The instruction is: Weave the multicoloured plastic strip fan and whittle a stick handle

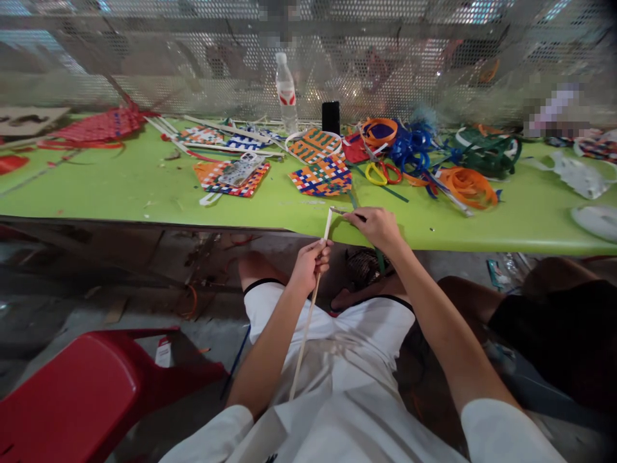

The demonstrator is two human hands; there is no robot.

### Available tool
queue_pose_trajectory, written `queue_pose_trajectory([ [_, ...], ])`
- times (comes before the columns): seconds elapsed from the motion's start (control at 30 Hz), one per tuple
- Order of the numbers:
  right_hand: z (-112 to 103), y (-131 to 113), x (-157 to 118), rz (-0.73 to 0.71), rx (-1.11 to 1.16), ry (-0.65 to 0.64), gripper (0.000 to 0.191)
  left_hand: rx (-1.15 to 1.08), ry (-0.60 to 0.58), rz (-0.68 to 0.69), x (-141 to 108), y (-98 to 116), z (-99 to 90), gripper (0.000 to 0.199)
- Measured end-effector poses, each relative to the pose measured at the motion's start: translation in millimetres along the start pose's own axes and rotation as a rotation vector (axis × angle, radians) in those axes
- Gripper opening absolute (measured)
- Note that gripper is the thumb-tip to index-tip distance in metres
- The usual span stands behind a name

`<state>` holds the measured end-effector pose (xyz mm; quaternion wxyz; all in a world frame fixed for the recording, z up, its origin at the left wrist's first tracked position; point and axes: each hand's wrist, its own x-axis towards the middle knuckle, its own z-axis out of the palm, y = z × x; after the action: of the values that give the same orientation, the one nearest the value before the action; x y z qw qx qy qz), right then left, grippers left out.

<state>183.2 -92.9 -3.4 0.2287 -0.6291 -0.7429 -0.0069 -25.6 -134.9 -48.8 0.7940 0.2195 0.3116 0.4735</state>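
My left hand (308,265) is closed around a long pale strip (307,328), which runs down over my lap and stands up past my fingers toward the table edge. Pinched in my right hand (376,226) is a small, thin dark tool (340,211); its tip meets the top end of the strip, and its exact kind is too small to make out. Beyond my hands, a woven piece in orange, blue and white (322,177) lies on the green table (250,212). Scissors with yellow and red handles (383,172) rest to its right.
Coils of orange strip (465,186), blue strip (409,148) and green strip (496,154) lie at right. A water bottle (286,93) and a black phone (330,118) stand at the back mesh. A red stool (77,399) is at lower left; another person's leg (467,299) is at right.
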Motion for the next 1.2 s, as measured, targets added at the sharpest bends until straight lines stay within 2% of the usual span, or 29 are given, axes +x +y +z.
queue_pose_trajectory([
  [0.13,-0.7,-3.3,0.5,0.009,-0.013,-0.002,0.060,0.009,-0.001,0.007,-0.1,0.3,0.4,0.025],
  [0.3,0.9,-3.2,2.4,0.112,-0.053,0.030,0.064,0.010,-0.006,-0.019,-2.4,-2.2,-0.9,0.027],
  [0.53,-2.4,0.2,-3.5,-0.074,0.076,0.013,0.051,0.008,-0.011,0.002,-0.9,-5.5,-0.2,0.028],
  [0.73,-3.3,-4.0,-2.2,-0.017,0.074,0.018,0.045,0.022,-0.007,0.038,1.2,-7.0,1.0,0.030],
  [1.2,-0.7,-5.3,-2.4,-0.021,0.048,0.000,0.056,-0.001,-0.008,0.028,2.7,-5.7,0.3,0.028],
])
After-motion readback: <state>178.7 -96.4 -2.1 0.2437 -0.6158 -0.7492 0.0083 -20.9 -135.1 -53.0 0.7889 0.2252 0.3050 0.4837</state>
